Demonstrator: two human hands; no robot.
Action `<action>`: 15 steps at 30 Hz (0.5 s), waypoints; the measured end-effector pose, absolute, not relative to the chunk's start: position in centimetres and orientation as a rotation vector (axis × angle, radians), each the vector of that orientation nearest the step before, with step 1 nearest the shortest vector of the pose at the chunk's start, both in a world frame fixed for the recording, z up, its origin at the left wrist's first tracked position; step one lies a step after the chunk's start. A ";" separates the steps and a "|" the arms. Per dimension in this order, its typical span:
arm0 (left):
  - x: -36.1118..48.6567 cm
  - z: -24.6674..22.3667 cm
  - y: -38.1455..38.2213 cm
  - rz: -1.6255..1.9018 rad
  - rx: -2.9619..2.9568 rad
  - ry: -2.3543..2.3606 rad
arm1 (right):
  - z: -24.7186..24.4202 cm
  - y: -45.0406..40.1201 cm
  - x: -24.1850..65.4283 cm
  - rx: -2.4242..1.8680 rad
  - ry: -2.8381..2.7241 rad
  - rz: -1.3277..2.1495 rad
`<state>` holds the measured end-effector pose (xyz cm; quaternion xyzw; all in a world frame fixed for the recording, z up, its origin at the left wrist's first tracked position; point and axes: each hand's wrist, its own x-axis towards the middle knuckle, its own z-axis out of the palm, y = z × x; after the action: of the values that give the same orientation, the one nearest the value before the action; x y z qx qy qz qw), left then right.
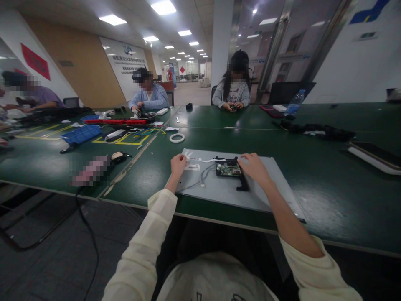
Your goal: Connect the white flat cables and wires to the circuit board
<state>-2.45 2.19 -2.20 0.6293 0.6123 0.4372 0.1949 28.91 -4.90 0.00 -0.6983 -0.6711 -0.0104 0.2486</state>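
Observation:
A flat grey panel (260, 184) lies on the green table in front of me. On it sits a black bracket (242, 184) holding a green circuit board (230, 169). My left hand (178, 164) is closed at the panel's upper left, pinching the end of a white cable (205, 161) that runs across to the board. My right hand (253, 165) touches the bracket's upper right corner with its fingers bent and partly spread. Grey wires (203, 177) lie on the panel left of the board.
A roll of white tape (177, 138) stands beyond the panel. To the left are a blue tray (82, 134), a pinkish item (90, 170) and loose wires. At the right lie a dark device (376, 156) and a black bundle (322, 130). Several people sit across the table (313, 188).

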 end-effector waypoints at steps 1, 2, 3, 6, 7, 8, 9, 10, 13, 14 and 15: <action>-2.5 -2.2 2.2 1.227 1.762 1.712 | -0.5 -4.6 29.1 -1.880 -1.837 -0.005; -2.5 -2.2 2.2 1.227 1.758 1.707 | -0.9 -4.4 29.1 -1.877 -1.854 0.042; -2.5 -2.3 2.1 1.226 1.754 1.703 | -1.3 -4.3 29.0 -1.899 -1.872 0.105; -2.6 -2.4 2.1 1.227 1.754 1.700 | -1.9 -4.2 28.2 -2.023 -1.886 0.280; -2.6 -2.5 2.1 1.227 1.762 1.701 | -1.9 -4.2 28.0 -2.057 -1.881 0.307; -2.7 -2.6 2.1 1.227 1.771 1.706 | -1.9 -4.3 27.8 -2.078 -1.880 0.320; -2.7 -2.6 2.1 1.223 1.781 1.712 | -1.8 -4.4 27.6 -2.085 -1.887 0.325; -2.7 -2.7 2.2 1.218 1.788 1.721 | -1.8 -4.4 27.5 -2.087 -1.898 0.326; -3.0 -2.9 2.3 1.214 1.795 1.747 | -1.5 -4.3 27.2 -2.093 -1.925 0.312; -3.1 -3.0 2.3 1.213 1.793 1.757 | -1.4 -4.2 27.0 -2.095 -1.934 0.307; -3.3 -3.0 2.3 1.211 1.789 1.769 | -1.3 -4.1 26.9 -2.096 -1.944 0.306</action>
<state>-3.31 2.28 -2.98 0.6310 0.6239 0.4272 0.1736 26.86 -4.10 -1.30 -0.7224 -0.6703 0.1055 0.1329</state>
